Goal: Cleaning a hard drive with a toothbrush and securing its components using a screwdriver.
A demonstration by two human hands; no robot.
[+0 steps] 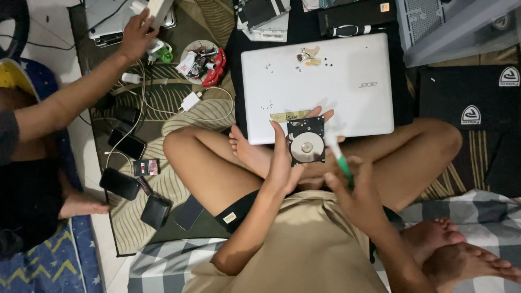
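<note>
My left hand [283,163] holds a small opened hard drive [306,140] with a shiny round platter, upright over my crossed legs. My right hand [355,190] grips a green-handled screwdriver [341,160], its pale tip blurred just right of the drive. Behind the drive lies a closed white laptop [336,70] with tiny screws and small parts scattered on its lid.
Another person sits at the left, one hand [135,35] reaching a white adapter near a silver laptop [103,16]. Phones [120,183], wallets, white chargers and cables lie on the leaf-patterned mat [179,114]. A round dish [202,61] holds red parts. Black bags [472,103] sit right.
</note>
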